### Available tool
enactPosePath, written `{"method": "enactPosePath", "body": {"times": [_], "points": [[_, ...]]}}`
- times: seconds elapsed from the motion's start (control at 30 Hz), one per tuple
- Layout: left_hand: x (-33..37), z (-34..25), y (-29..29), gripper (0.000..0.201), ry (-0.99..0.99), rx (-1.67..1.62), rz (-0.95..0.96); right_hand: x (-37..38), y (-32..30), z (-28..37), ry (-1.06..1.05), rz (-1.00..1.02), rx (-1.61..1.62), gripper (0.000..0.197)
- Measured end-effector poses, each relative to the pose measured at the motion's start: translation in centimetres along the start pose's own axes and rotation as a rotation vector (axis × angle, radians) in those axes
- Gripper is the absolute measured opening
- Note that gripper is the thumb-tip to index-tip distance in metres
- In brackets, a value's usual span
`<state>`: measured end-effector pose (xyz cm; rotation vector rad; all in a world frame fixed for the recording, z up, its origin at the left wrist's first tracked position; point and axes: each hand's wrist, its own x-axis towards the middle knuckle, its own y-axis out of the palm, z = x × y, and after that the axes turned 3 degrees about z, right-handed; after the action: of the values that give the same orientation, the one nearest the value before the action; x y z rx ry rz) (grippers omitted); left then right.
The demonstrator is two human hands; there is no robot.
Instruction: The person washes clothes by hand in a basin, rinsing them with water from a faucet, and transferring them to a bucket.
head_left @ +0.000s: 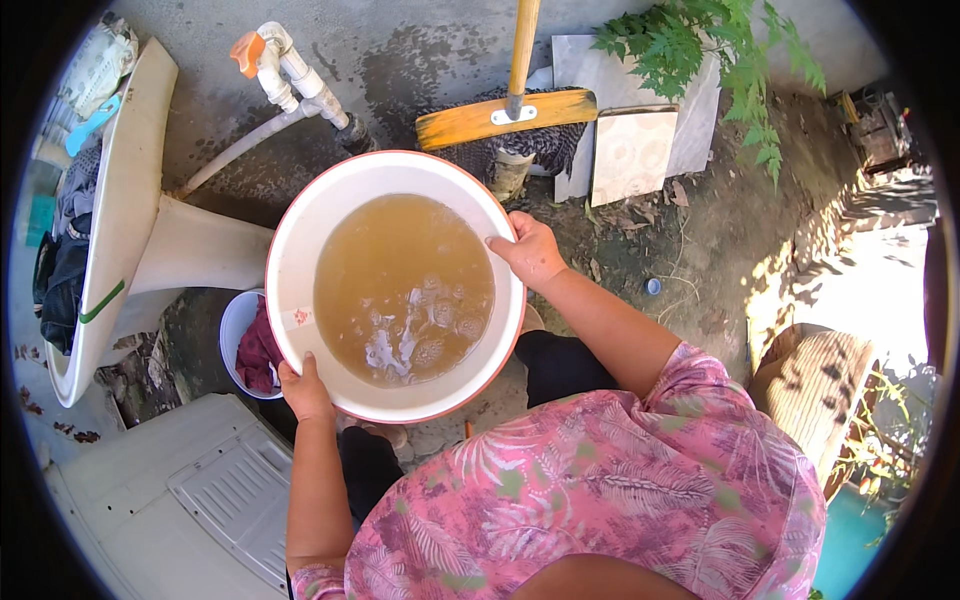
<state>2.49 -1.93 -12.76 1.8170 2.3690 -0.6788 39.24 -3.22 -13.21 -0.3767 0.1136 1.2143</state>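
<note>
A wide white basin (390, 172) with a red rim is held up in front of me, partly filled with cloudy brown water (400, 270). My left hand (307, 388) grips its near left rim, the thumb over the edge. At the right rim, my right hand (530, 250) is closed the same way, thumb inside and fingers under the lip, mostly hidden. Pale reflections lie on the near side of the water.
Left stands a white pedestal sink (140, 200) with clothes on it; below, a small bucket (238, 330) holds maroon cloth. A pipe with an orange-handled tap (247, 53), a yellow broom (550, 108) and leaning tiles (632, 155) line the wall. A white panelled appliance (180, 480) stands near left.
</note>
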Motion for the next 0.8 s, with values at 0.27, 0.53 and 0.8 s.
{"method": "enactPosePath", "body": {"times": [0.27,0.53,0.8], "points": [[0.0,-0.6,0.4,0.010,-0.010,-0.079,-0.005,-0.3,0.4,0.0,-0.042,0.001,0.206,0.010],[-0.1,0.1,0.4,0.012,-0.013,-0.148,0.000,0.0,0.2,0.5,0.068,0.074,0.161,0.017],[0.3,-0.3,0.2,0.011,0.005,-0.212,0.018,0.0,-0.3,2.2,0.016,0.072,0.069,0.020]]}}
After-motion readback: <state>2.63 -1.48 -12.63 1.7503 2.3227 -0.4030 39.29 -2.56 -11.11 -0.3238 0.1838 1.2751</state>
